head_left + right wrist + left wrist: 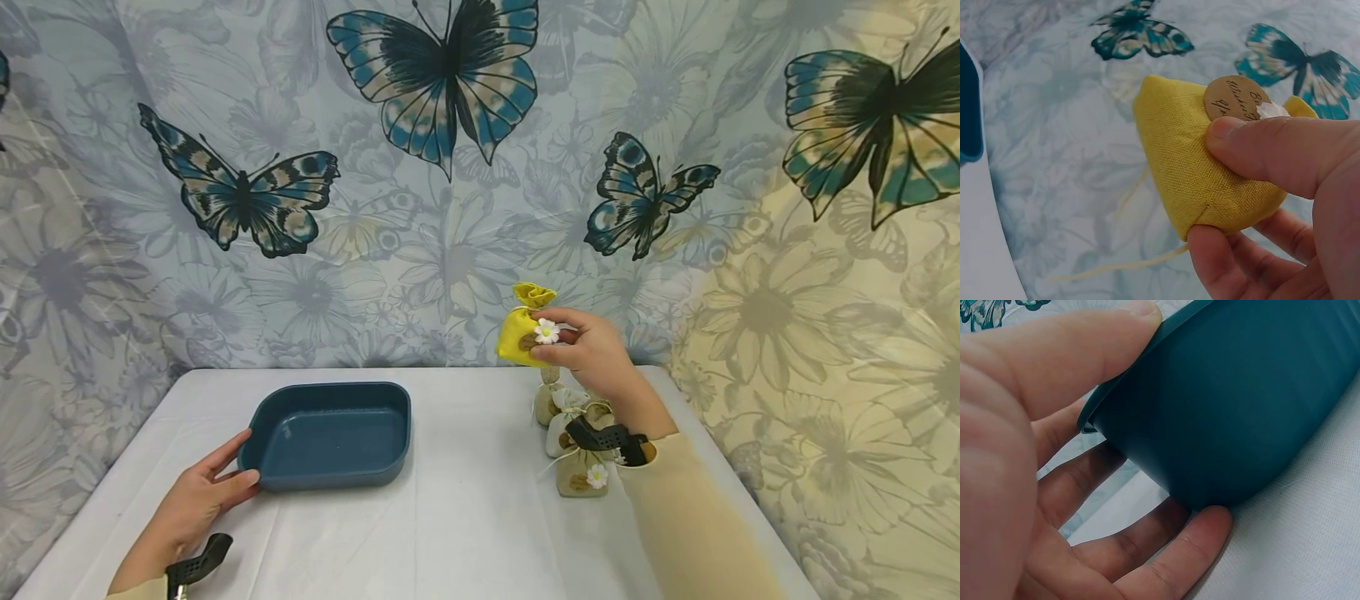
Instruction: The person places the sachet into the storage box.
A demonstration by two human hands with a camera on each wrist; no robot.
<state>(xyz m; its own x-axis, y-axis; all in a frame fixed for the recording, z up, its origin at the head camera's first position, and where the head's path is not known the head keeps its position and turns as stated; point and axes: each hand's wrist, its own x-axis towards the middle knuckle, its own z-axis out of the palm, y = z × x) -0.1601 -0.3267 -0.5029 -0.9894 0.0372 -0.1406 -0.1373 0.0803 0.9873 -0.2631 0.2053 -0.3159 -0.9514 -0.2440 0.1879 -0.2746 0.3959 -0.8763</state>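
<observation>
A small yellow cloth drawstring pouch [516,335] is held up by my right hand [592,354], pinched between thumb and fingers. It carries a white flower [547,331] and a round brown tag [1230,97] with writing, partly covered by the thumb. Below that hand, several beige and whitish pouches [581,479] stand together on the table, partly hidden by the wrist. A dark blue rectangular dish [322,482] sits at the left, its visible inside bare. My left hand [197,500] grips its left end, thumb at the rim [1129,365] and fingers against the wall.
A white cloth covers the table [465,525]. Behind it hangs a floral backdrop [457,250] with printed butterflies, close to the table's back edge. Black straps [611,437] with mounts are worn on both wrists. Thin yellow strings [1129,265] trail from the yellow pouch.
</observation>
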